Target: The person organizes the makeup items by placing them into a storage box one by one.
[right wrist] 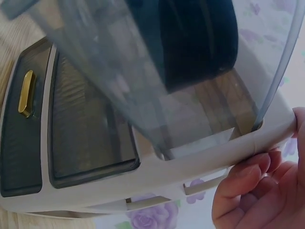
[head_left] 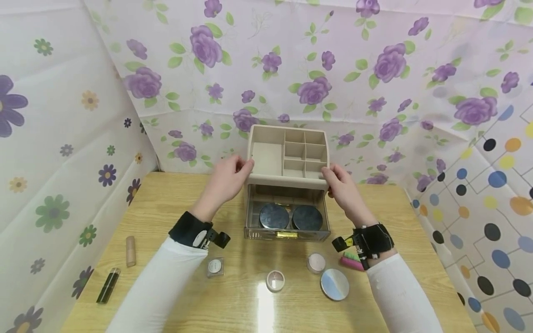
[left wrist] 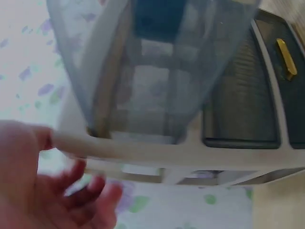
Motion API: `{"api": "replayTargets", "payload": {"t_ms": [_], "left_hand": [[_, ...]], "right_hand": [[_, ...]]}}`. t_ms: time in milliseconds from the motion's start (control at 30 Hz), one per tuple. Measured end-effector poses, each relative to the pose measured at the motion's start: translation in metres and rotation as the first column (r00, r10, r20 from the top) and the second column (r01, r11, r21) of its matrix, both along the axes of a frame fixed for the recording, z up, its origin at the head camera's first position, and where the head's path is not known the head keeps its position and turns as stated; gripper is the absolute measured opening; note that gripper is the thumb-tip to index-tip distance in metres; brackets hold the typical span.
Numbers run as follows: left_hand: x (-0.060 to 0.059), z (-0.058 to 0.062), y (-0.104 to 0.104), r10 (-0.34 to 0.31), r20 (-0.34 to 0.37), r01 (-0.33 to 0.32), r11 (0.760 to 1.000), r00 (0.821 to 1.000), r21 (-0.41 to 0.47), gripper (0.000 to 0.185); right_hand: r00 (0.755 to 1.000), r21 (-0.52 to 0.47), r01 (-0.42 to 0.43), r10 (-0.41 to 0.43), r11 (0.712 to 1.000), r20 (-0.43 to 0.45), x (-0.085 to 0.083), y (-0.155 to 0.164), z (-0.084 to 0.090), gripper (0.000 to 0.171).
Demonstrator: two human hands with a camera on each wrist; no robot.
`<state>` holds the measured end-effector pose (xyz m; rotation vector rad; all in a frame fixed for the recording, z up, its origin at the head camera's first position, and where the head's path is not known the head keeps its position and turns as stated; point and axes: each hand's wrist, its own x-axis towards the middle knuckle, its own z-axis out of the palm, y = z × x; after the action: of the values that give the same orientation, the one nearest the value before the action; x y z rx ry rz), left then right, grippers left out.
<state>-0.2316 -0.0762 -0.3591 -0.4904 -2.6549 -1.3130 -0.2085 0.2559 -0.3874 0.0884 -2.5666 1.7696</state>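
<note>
A beige makeup organizer (head_left: 287, 182) stands at the back of the table, its top divided into one large and several small compartments. Its clear upper drawer (head_left: 255, 234) is pulled out, with two dark round compacts (head_left: 274, 216) inside. At the organizer's top left edge, my left hand (head_left: 226, 180) grips the rim between thumb and fingers. My right hand (head_left: 343, 189) holds the opposite edge the same way. In the right wrist view, curled fingers (right wrist: 243, 181) press against the beige frame. Motion blurs the left hand (left wrist: 57, 186) in the left wrist view.
Nearer the front lie a small square pot (head_left: 215, 267), a round pot (head_left: 275, 280), a pink pot (head_left: 316, 262), a silver round compact (head_left: 335, 284) and a pink-and-green brush (head_left: 352, 261). At left are a beige tube (head_left: 131, 251) and a black tube (head_left: 108, 286). Floral cloth hangs behind.
</note>
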Motion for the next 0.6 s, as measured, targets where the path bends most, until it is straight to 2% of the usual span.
{"api": "replayTargets", "payload": {"t_ms": [133, 233, 367, 467, 600], "left_hand": [[-0.011, -0.011, -0.002, -0.104, 0.079, 0.101, 0.994, 0.991, 0.039, 0.039], [-0.014, -0.014, -0.003, -0.135, 0.107, 0.126, 0.988, 0.985, 0.089, 0.037], [-0.014, -0.011, -0.002, -0.163, 0.13, 0.149, 0.982, 0.978, 0.112, 0.035], [-0.015, -0.01, -0.002, -0.186, 0.151, 0.17, 0.979, 0.971, 0.112, 0.034], [-0.016, -0.011, -0.003, -0.216, 0.182, 0.196, 0.973, 0.959, 0.12, 0.032]], "right_hand": [[1.0, -0.037, -0.002, 0.002, 0.999, 0.003, 0.001, 0.003, -0.003, 0.047], [1.0, -0.068, -0.011, 0.012, 0.998, 0.007, 0.002, 0.008, -0.005, 0.045], [0.999, -0.075, -0.04, 0.04, 0.996, 0.004, 0.008, 0.017, -0.006, 0.043], [0.999, 0.0, -0.05, 0.05, 0.999, 0.006, 0.019, 0.028, -0.008, 0.045], [0.999, 0.183, -0.053, 0.05, 0.982, 0.016, 0.041, 0.043, -0.02, 0.047]]}}
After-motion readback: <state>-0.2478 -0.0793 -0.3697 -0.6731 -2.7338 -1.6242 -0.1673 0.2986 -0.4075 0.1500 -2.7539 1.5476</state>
